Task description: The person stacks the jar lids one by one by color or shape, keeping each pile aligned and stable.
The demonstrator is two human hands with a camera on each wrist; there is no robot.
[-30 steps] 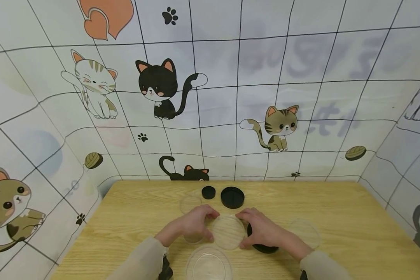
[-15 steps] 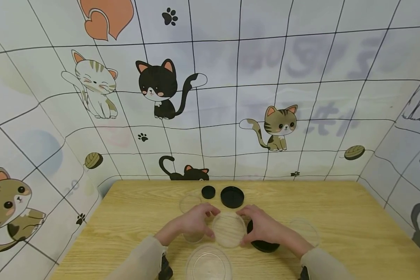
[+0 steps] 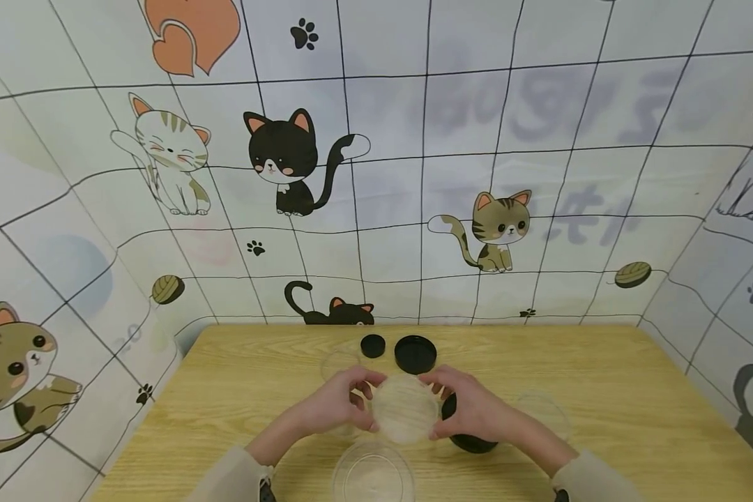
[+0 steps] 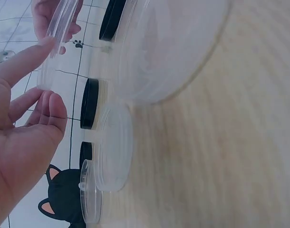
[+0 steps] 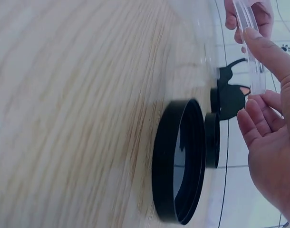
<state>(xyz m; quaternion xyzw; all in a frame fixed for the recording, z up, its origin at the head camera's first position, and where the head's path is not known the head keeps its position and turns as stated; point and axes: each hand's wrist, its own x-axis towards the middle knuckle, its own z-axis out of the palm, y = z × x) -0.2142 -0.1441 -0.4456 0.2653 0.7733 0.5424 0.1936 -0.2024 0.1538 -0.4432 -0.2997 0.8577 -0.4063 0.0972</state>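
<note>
A clear round plastic lid [image 3: 404, 411] is held level between both hands, raised off the wooden table. My left hand [image 3: 345, 401] pinches its left rim, thumb on the near side and fingers on the far side. On the opposite rim my right hand [image 3: 467, 404] has the same kind of grip. Edge-on, the lid [image 5: 256, 71] shows a ridged rim in the right wrist view. Beneath the right hand lies a large black lid [image 3: 475, 444], partly covered by it. A larger clear lid [image 3: 374, 477] rests on the table nearer the body.
Toward the back of the table [image 3: 257, 355] lie a small black lid [image 3: 373, 346] and a bigger black lid [image 3: 415, 354]. Faint clear lids lie left [image 3: 335, 366] and right [image 3: 549, 415] of the hands. A cat-print cloth [image 3: 389, 230] stands behind the table.
Both hands have lifted the clear lid up from the table and shifted it slightly left. The left wrist has swung outward. The other lids stay where they were.
</note>
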